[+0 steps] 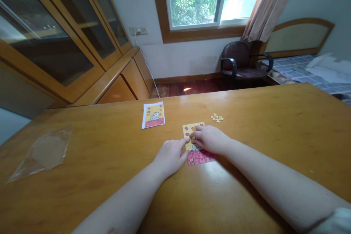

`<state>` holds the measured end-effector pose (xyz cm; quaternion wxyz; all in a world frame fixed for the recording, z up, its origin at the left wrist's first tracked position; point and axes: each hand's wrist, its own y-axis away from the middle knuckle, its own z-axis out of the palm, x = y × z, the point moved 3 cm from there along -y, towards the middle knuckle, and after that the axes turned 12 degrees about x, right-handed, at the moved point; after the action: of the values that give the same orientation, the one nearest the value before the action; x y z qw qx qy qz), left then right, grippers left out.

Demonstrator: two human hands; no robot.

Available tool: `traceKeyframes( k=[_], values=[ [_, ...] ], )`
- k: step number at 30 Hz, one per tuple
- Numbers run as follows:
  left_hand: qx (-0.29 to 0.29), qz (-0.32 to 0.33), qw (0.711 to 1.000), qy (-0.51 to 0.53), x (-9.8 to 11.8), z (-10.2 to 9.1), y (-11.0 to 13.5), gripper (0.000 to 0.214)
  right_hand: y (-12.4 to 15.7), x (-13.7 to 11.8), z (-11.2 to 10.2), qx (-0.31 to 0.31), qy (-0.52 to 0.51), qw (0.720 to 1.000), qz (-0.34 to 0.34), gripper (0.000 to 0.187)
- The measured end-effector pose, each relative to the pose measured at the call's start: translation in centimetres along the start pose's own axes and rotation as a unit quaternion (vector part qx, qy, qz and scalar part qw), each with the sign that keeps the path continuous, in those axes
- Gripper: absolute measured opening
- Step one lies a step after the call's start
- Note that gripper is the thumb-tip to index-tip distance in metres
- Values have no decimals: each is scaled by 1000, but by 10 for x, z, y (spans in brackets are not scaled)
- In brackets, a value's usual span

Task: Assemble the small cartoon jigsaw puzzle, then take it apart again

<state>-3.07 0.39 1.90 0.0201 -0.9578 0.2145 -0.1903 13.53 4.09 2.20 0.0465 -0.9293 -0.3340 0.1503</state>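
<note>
A partly assembled jigsaw puzzle (pixel 201 157), yellow above and pink below with a white cartoon animal, lies flat on the table. My left hand (pixel 170 156) rests at its left edge, thumb and index finger apart and touching the border. Over the puzzle's upper right, my right hand (pixel 211 139) has its fingers bent and the tips close together on the surface. Anything between those fingertips is too small or hidden to make out. A gap shows near the top, beside the right fingers. Several loose puzzle pieces (pixel 217 118) lie just beyond the right hand.
A picture card (pixel 153 114) with the same design lies left of the puzzle. A clear plastic bag (pixel 45 151) is on the left of the wooden table (pixel 109 190). Beyond the table are a glass-door cabinet (pixel 109 69), a chair (pixel 238 60) and a bed (pixel 296 66).
</note>
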Motion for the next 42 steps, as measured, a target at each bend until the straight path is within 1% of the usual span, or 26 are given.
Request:
traceKeyframes(
  k=[5, 6, 7, 8, 10, 11, 13, 15, 17, 19, 22, 26, 30, 34, 37, 42],
  values=[
    [-5, -2, 1000, -3, 0, 0, 0, 33, -2, -9, -3, 0, 10, 1000, 8, 30],
    [-5, -4, 1000, -2, 0, 0, 0, 33, -3, -6, -5, 3, 17, 1000, 26, 29],
    [-6, -7, 1000, 0, 0, -1, 0, 33, -4, 0, -9, 12, 26, 998, 60, 28],
    [-7, -9, 1000, 1, 0, -1, 0, 33, -4, 9, -13, 25, 38, 993, 106, 27],
    [-7, -12, 1000, 4, 0, -1, 0, 34, -3, 34, -23, 72, 64, 970, 225, 26],
    [-8, -12, 1000, 5, 0, -1, 0, 34, -2, 47, -27, 83, 74, 958, 263, 27],
    [-10, -13, 1000, 5, -1, -1, 0, 34, 1, 73, -32, 88, 99, 937, 325, 27],
    [-13, -15, 1000, 4, -1, -1, 0, 34, 4, 93, -33, 101, 119, 922, 354, 29],
    [-13, -15, 1000, 4, -1, -1, -1, 35, 6, 103, -30, 106, 111, 922, 355, 30],
    [-11, -14, 1000, 5, 0, -1, -1, 35, 6, 108, -25, 99, 93, 928, 347, 29],
    [-13, -18, 1000, 6, 1, -2, -1, 35, 6, 111, -19, 92, 66, 933, 340, 26],
    [-20, -25, 999, 4, 2, -3, -2, 34, 4, 115, -15, 98, 40, 936, 335, 22],
    [-19, -22, 1000, 1, 1, -1, -1, 34, 4, 115, -15, 110, 48, 936, 332, 20],
    [-10, -16, 1000, 6, -1, 0, 0, 34, 3, 113, -17, 98, 64, 931, 345, 22],
    [-11, -16, 1000, 9, 0, -1, 0, 34, 3, 114, -17, 97, 60, 927, 356, 18],
    [-10, -14, 1000, 8, 1, -2, -1, 35, 4, 117, -13, 66, -31, 915, 397, 10]
  ],
)
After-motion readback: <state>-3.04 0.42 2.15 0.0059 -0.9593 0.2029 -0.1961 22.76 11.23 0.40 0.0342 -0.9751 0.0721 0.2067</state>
